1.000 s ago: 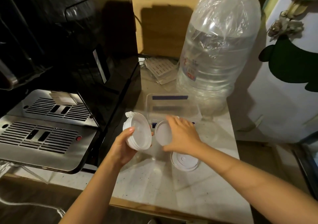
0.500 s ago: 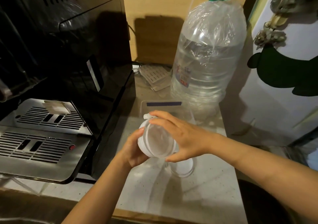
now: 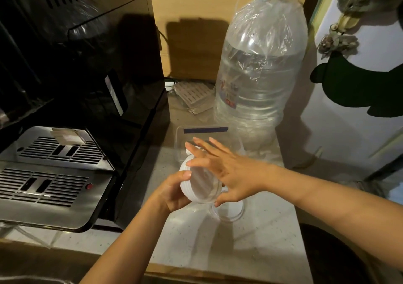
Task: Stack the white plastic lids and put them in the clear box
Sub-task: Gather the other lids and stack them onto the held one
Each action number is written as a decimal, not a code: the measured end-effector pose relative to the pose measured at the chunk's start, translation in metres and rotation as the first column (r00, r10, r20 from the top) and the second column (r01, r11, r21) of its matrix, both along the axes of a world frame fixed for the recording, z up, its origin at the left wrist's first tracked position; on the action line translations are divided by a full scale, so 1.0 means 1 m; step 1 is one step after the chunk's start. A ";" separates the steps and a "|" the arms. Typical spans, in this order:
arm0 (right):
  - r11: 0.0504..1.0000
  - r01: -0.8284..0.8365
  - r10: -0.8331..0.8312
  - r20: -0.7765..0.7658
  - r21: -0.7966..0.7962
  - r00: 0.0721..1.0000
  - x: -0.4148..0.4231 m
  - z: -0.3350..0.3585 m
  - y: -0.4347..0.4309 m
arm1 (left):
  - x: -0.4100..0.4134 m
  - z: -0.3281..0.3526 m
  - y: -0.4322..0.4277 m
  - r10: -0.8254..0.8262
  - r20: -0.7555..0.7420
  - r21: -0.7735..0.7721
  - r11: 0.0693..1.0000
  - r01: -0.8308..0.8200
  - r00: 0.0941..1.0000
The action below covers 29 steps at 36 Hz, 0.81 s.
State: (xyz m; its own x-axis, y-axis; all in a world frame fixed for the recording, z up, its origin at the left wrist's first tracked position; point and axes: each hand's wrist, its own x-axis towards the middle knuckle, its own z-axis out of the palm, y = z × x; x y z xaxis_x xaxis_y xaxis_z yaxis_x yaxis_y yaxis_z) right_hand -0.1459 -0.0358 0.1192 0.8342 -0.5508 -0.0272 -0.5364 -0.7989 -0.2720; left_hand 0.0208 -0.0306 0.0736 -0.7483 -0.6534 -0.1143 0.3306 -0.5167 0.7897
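Note:
My left hand (image 3: pixel 172 193) grips a stack of white plastic lids (image 3: pixel 201 185) from below and from the left, tilted on edge above the counter. My right hand (image 3: pixel 226 170) lies flat against the front of the stack with its fingers spread, thumb under the rim. One more white lid (image 3: pixel 230 212) lies flat on the counter just below the right hand. The clear box (image 3: pixel 181 140), marked with a dark blue strip along its far rim, stands behind the hands and is partly hidden by them.
A black coffee machine (image 3: pixel 98 87) with a steel drip tray (image 3: pixel 50 174) fills the left. A large water bottle (image 3: pixel 259 76) wrapped in plastic stands behind the box. A white fridge door (image 3: pixel 359 120) is on the right. The pale counter (image 3: pixel 229 246) ends at a wooden front edge.
My right hand brought a single lid onto the stack in my left hand and now presses flat on it with fingers spread. The view has drifted slightly.

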 end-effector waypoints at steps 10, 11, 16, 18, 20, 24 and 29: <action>0.990 0.139 -0.141 0.123 0.024 0.982 -0.009 -0.010 0.000 | 0.000 -0.009 0.000 0.045 0.058 -0.084 0.996 -0.041 0.997; 0.982 0.181 -0.187 0.145 0.053 0.972 -0.013 -0.012 0.001 | 0.001 -0.011 0.000 0.076 0.085 -0.085 0.994 -0.068 0.994; 0.883 0.394 -0.428 0.092 0.254 0.899 -0.036 -0.035 0.010 | 0.012 -0.028 -0.001 0.161 0.180 -0.065 0.986 -0.152 0.970; 0.844 0.445 -0.469 0.012 0.300 0.883 -0.043 -0.051 0.015 | 0.016 -0.035 -0.001 0.181 0.204 -0.048 0.983 -0.175 0.962; 0.832 0.467 -0.460 -0.099 0.301 0.883 -0.049 -0.067 0.020 | 0.018 -0.040 -0.001 0.191 0.207 -0.036 0.982 -0.188 0.960; 0.782 0.562 -0.499 -0.267 0.271 0.824 -0.050 -0.095 0.026 | 0.018 -0.044 0.001 0.186 0.225 -0.016 0.982 -0.188 0.956; 0.672 0.706 -0.643 -0.297 0.223 0.706 -0.034 -0.114 0.031 | 0.017 -0.045 0.003 0.187 0.269 0.025 0.979 -0.201 0.945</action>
